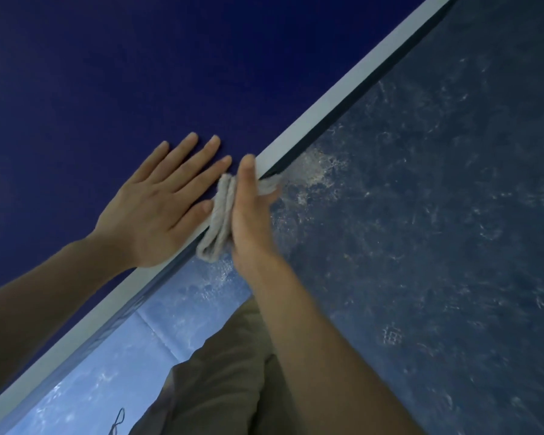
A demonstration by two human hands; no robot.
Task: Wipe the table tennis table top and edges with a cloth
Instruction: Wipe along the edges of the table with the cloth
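- Table: dark blue top, white line running along its edge, diagonal from lower left to upper right.
- Left hand: flat on the top, palm down, fingers straight and spread, thumb tip just touching the cloth. Holds nothing.
- Cloth: pale grey-beige, folded into a thick pad, sits on the table edge over the white line, between the two hands; one end pokes out beyond the right hand's fingers on the floor side.
- Right hand: wrapped over the edge, thumb lying on top along the white line, fingers curled down the side face with the cloth pressed under them. Grips the cloth against the edge.
- Floor: blue, mottled with pale scuffs, below and right of the edge.
- Trousers: olive-brown, low centre, beside the right forearm.
- Small dark cord loop on the floor at bottom left.
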